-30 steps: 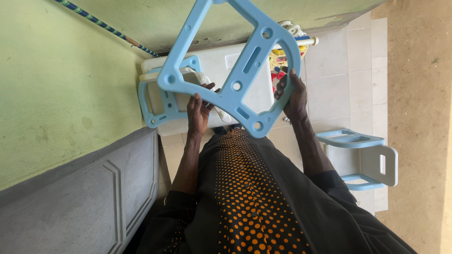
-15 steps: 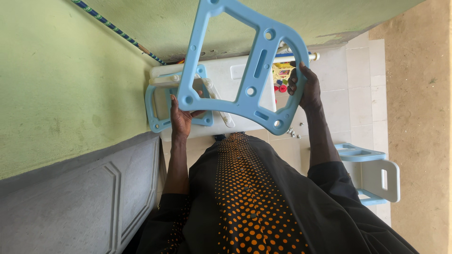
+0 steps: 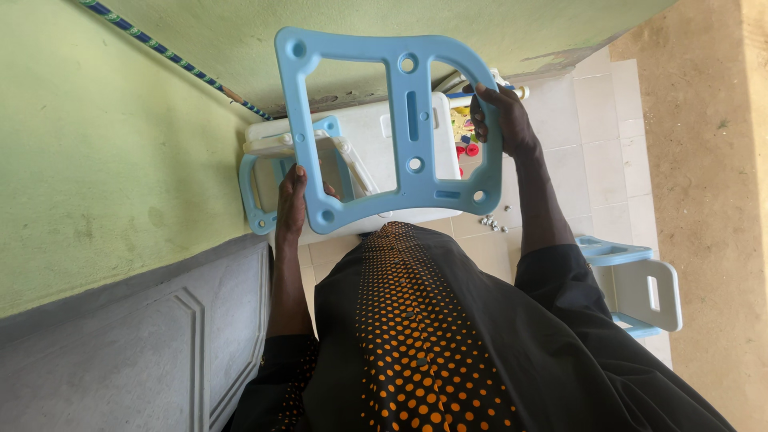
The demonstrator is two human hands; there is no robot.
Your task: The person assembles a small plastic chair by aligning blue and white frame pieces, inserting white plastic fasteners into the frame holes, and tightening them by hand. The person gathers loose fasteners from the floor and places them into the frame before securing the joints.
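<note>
Over pale floor tiles (image 3: pixel 596 104), both hands, left (image 3: pixel 292 200) and right (image 3: pixel 500 120), grip a smooth light-blue plastic frame (image 3: pixel 412 132).

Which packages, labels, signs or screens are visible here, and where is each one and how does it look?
Colourful printed sheet or package: on the floor behind the blue plastic frame, beside the right hand; yellow, red and green patches, mostly hidden, so its kind is unclear.
No signs or screens in view.
</note>
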